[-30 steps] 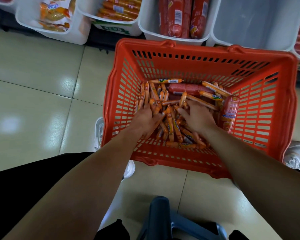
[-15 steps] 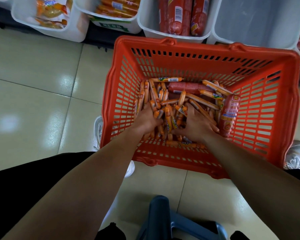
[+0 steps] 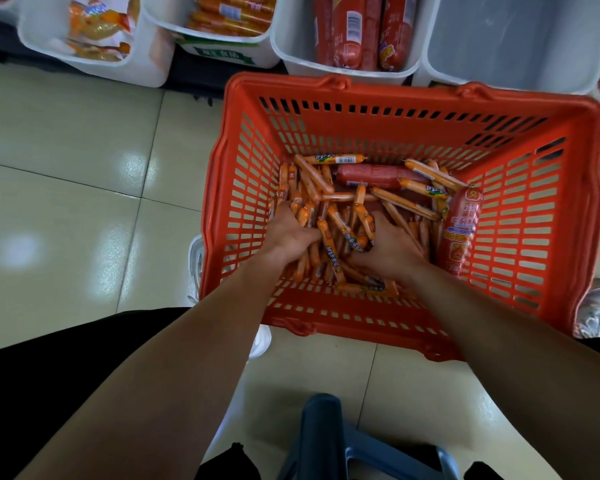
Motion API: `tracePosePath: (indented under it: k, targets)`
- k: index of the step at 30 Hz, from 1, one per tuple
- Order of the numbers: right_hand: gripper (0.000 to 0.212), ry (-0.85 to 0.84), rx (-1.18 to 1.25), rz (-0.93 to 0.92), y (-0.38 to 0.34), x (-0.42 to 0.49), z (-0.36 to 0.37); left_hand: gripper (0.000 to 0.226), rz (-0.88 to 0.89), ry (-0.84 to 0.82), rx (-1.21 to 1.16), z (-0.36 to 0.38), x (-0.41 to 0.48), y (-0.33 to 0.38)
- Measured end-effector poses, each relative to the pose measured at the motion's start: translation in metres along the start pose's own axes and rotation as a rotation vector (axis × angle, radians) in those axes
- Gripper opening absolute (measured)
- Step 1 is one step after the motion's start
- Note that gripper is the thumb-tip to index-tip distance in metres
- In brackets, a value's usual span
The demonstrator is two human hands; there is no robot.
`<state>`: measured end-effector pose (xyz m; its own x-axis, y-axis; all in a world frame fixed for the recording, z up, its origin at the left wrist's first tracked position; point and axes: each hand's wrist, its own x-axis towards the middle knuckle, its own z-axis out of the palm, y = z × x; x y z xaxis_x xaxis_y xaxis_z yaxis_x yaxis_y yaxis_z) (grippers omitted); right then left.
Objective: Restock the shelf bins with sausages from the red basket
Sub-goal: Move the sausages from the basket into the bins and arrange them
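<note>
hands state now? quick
Left hand: grips thin sausages.
Right hand: fingers buried in the pile, grip cannot be told.

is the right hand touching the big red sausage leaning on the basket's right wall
Apart. The head view shows the right hand gripping thin sausages, with more thin ones lying in the gap before the big red sausage.

No text reads clearly: the green bin label (image 3: 219, 53) and sausage wrappers (image 3: 461, 230) carry only blurred characters.
</note>
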<state>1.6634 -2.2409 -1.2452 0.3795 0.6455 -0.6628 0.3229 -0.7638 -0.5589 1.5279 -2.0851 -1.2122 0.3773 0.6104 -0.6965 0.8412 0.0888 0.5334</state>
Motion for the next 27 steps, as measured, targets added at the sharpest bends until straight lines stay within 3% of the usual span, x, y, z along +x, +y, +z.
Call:
tracePosePath:
  k: [3, 7, 13, 18, 22, 27]
  targets:
    - [0.064, 0.011, 0.035, -0.006, -0.003, -0.002, -0.009, 0.036, 0.005, -0.032, -0.05, -0.005, -0.005, 0.007]
    - [0.066, 0.027, 0.087, -0.019, -0.011, -0.008, -0.022, 0.037, 0.049, -0.069, -0.086, -0.009, -0.016, 0.016]
    - [0.039, 0.053, 0.071, -0.025, -0.028, -0.028, -0.066, 0.091, 0.102, -0.126, -0.005, -0.021, -0.038, 0.039]
    - [0.049, 0.107, -0.003, -0.068, -0.049, -0.06, -0.113, 0.04, 0.209, -0.147, 0.053, -0.047, -0.069, 0.084]
    - [0.047, 0.113, -0.043, -0.125, -0.07, -0.095, -0.155, 0.054, 0.285, -0.122, 0.141, -0.075, -0.098, 0.122]
    - [0.039, 0.178, -0.145, -0.181, -0.107, -0.139, -0.217, 0.041, 0.416, -0.059, 0.253, -0.114, -0.136, 0.177]
